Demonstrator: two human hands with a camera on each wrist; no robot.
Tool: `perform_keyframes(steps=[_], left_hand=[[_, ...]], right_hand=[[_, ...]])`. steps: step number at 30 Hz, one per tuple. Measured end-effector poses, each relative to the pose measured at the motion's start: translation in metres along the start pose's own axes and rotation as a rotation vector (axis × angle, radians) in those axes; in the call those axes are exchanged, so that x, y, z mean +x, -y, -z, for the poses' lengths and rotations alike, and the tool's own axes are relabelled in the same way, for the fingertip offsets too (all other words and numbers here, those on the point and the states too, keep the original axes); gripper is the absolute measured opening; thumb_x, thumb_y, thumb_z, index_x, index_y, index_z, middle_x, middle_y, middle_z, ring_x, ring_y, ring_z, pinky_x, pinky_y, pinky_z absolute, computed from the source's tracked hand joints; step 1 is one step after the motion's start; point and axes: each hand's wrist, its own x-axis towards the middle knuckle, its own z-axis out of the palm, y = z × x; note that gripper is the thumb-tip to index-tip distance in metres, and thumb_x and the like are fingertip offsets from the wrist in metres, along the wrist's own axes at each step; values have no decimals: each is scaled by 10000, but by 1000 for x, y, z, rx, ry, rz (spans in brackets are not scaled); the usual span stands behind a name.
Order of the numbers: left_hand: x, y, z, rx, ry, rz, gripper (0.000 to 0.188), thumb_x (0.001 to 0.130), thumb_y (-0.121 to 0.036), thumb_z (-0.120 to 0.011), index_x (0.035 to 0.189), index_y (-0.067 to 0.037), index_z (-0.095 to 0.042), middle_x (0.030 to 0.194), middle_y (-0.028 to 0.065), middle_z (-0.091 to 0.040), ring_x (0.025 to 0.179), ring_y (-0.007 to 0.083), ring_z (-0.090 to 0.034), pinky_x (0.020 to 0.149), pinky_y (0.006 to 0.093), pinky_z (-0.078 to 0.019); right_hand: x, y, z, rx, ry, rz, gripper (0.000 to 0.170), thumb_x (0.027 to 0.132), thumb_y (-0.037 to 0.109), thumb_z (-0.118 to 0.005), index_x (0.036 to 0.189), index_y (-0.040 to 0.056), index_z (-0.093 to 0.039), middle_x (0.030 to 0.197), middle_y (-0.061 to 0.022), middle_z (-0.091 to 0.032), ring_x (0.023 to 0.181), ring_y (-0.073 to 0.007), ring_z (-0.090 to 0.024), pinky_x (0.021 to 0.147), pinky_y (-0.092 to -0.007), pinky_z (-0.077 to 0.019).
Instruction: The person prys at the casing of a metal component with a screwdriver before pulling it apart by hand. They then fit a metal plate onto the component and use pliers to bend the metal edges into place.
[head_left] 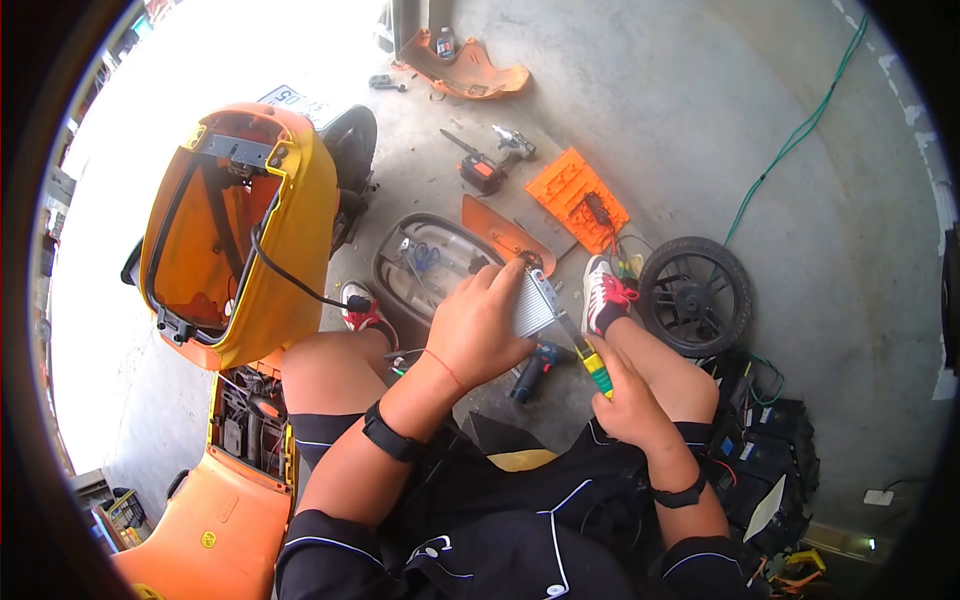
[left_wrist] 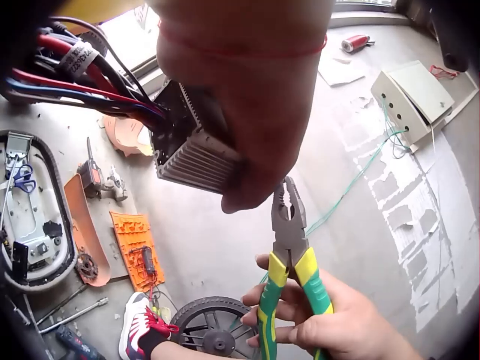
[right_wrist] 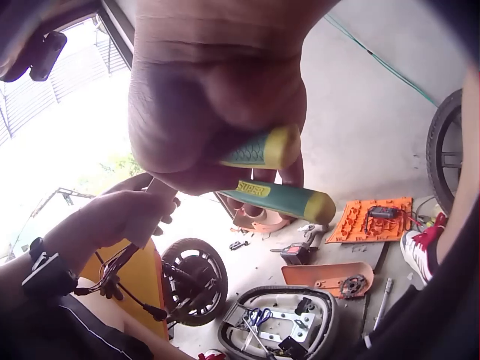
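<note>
My left hand (head_left: 478, 325) grips a silver finned metal box (head_left: 533, 312) in front of my body. In the left wrist view, a thick bundle of red, blue and black wires (left_wrist: 82, 64) runs out of the end of the finned box (left_wrist: 196, 159). My right hand (head_left: 632, 402) holds combination pliers (head_left: 594, 366) by their green-and-yellow handles. The pliers' (left_wrist: 289, 232) jaws point up, slightly parted, close beside the left thumb in that view. From the right wrist, both handles (right_wrist: 281, 200) show spread apart below the palm.
At left stands an orange-yellow scooter body (head_left: 315, 250). On the floor ahead are an oval seat base (head_left: 378, 262), an orange ribbed panel (head_left: 570, 190), a cordless saw (head_left: 482, 175) and a drill (head_left: 540, 372). A black wheel (head_left: 693, 297) lies beside the right shoe (head_left: 605, 290).
</note>
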Motion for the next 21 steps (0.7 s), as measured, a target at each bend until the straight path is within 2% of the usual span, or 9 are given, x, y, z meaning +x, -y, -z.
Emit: perform_keyframes(steps=[2, 3, 6, 8, 11, 14, 17, 21], left_hand=[[0, 2, 1, -21, 27, 0, 809, 673, -245, -851, 1398, -44, -554, 1232, 186, -656, 1161, 384, -643, 990, 452, -536], [-1, 3, 0, -43, 14, -22, 822, 670, -231, -843, 1415, -55, -543, 1198, 180, -652, 1122, 398, -647, 954, 469, -544], [-1, 5, 0, -70, 12, -36, 835, 666, -214, -833, 1431, -67, -533, 1159, 176, -647, 1086, 411, -650, 918, 486, -552], [-2, 4, 0, -74, 23, -29, 833, 665, -211, -831, 1430, -68, -533, 1155, 177, -646, 1088, 410, -649, 918, 486, -552], [-2, -2, -3, -26, 26, 32, 806, 668, -238, -851, 1395, -48, -559, 1238, 188, -659, 1166, 386, -645, 993, 453, -536], [-3, -2, -13, 129, -85, -7, 803, 660, -222, -859, 1392, -72, -563, 1241, 163, -652, 1124, 357, -652, 959, 442, -544], [-4, -2, -23, 406, -258, -143, 841, 625, -203, -879, 1395, -95, -560, 1253, 112, -620, 1052, 295, -637, 914, 409, -541], [0, -3, -16, 286, -218, -104, 836, 637, -208, -878, 1399, -88, -556, 1247, 129, -630, 1078, 319, -647, 929, 424, -547]], right_hand=[[1, 0, 1, -10, 7, 10, 736, 799, -101, -535, 1518, 18, -436, 1365, -262, -561, 1297, -469, -539, 1093, -462, -452], [1, 0, 1, -11, 9, 11, 736, 799, -101, -535, 1518, 18, -436, 1365, -262, -561, 1297, -469, -539, 1093, -462, -452], [1, -4, -1, 31, 15, -32, 732, 790, -79, -517, 1514, 10, -456, 1393, -276, -560, 1366, -435, -522, 1152, -433, -409], [1, -11, -4, 23, -14, -3, 699, 794, -94, -517, 1485, 10, -481, 1345, -278, -588, 1324, -440, -554, 1124, -438, -433], [0, -7, -9, -50, -75, -19, 651, 804, -107, -523, 1445, 5, -500, 1273, -269, -622, 1252, -443, -597, 1077, -446, -465], [-2, -3, -13, -57, -74, -116, 620, 813, -109, -531, 1422, 1, -503, 1225, -258, -639, 1206, -434, -623, 1041, -450, -484], [-4, -4, -19, -15, -66, -169, 619, 812, -106, -528, 1422, -2, -494, 1203, -246, -645, 1185, -423, -635, 1025, -451, -492], [-4, 0, -13, 5, -62, -153, 655, 806, -103, -525, 1451, 3, -479, 1256, -252, -631, 1243, -419, -614, 1061, -446, -476]])
